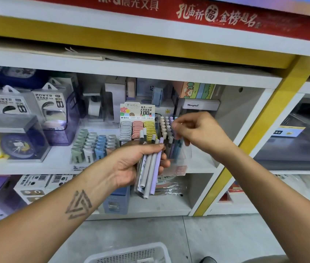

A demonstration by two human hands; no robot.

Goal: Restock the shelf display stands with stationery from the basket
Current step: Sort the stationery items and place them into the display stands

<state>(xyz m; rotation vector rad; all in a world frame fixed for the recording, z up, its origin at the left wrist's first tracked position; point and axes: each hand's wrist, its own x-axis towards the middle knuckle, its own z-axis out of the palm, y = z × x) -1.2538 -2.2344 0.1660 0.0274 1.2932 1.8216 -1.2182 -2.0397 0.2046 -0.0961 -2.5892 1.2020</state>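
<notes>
Showing the restocking step at the pen stand: the left hand (133, 164) is closed around a bundle of pens (151, 168), grey, white and one lilac, with what looks like a flat packet pressed against them. The bundle's long axis runs nearly upright, tilted slightly so the caps point up and to the right, toward the clear display stand (173, 147) on the middle shelf (203, 164). The stand sits just behind and to the right of the left hand, already crowded with upright pens whose cream, lilac and blue caps rise in rows.

The right hand (197, 130) hovers over the upper right of the stand, thumb and forefinger pinched together, the remaining fingers loosely curled. Whether the pinch actually holds a pen, or only touches a cap in the back rows, cannot be told from this view. It is the nearer hand to the stand's slots and appears to be the placing hand, while the left serves as the supply.

The relation that governs the coming move: held pens and standing pens are almost parallel, so a pen drawn from the bundle would need only a short carry up and to the right, then a straight descent into a free slot. The white basket (131, 253) lies on the floor (226, 240) below, well apart from both hands.
</notes>
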